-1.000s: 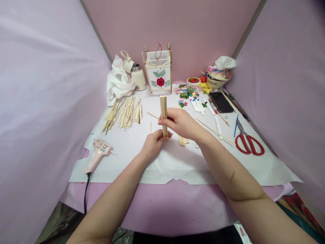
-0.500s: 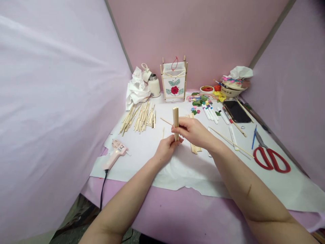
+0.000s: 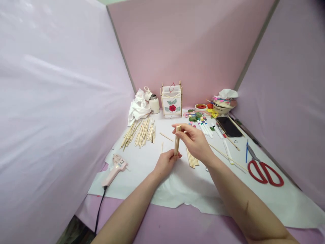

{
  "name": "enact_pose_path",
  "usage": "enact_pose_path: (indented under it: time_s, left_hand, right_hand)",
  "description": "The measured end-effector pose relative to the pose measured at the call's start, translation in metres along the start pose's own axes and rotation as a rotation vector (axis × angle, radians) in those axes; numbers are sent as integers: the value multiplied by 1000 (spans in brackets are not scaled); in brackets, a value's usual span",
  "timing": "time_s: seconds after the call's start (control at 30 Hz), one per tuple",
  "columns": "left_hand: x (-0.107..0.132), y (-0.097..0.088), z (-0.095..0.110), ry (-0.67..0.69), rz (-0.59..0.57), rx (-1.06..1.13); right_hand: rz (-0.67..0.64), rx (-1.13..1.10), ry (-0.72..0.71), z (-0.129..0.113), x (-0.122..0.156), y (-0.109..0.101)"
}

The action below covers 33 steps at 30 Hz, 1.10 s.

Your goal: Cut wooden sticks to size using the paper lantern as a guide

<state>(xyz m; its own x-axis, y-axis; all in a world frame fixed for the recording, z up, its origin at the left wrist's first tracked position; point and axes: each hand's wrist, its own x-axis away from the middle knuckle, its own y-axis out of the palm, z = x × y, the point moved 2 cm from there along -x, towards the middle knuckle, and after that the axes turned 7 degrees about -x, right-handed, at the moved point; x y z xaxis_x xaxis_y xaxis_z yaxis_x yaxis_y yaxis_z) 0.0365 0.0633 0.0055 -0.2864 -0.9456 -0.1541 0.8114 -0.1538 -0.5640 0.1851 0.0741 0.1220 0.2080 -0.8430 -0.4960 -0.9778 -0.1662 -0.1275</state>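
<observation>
A small bundle of wooden sticks (image 3: 177,144) stands upright between my hands over the white sheet. My left hand (image 3: 166,162) is closed round its lower end. At the upper end, the thumb and fingers of my right hand (image 3: 191,140) pinch the bundle. Beneath and beside my right wrist lies a row of cut sticks (image 3: 192,158), partly covered by that hand. One loose thin stick (image 3: 166,137) rests on the sheet just left of the bundle's top.
Left are piles of sticks (image 3: 143,133) and a pink glue gun (image 3: 115,169) with a cord. A flower lantern (image 3: 172,101) and a jar (image 3: 154,104) stand behind. Rightward lie white markers (image 3: 204,128), a phone (image 3: 229,127) and red-handled scissors (image 3: 265,173).
My right hand has shifted its grip up to the bundle's top end, with fingers over it. The whole scene sits lower as the head view has tilted up.
</observation>
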Motion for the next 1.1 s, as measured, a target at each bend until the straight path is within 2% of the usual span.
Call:
enact_pose_path:
  time_s: [0.17, 0.5, 0.63, 0.97, 1.1]
  left_hand:
    - [0, 0, 1, 48, -5, 14]
    - [-2, -4, 7, 72, -14, 74]
    - [-3, -1, 3, 66, -45, 116]
    - [-2, 6, -1, 30, -38, 132]
    - [-5, 4, 1, 39, -52, 61]
  right_hand:
    - [28, -8, 16, 0, 0, -1]
    - [-32, 7, -6, -13, -8, -1]
    - [-78, 52, 33, -7, -12, -2]
    - [-49, 72, 18, -4, -12, -3]
    - [-17, 19, 38, 3, -14, -12]
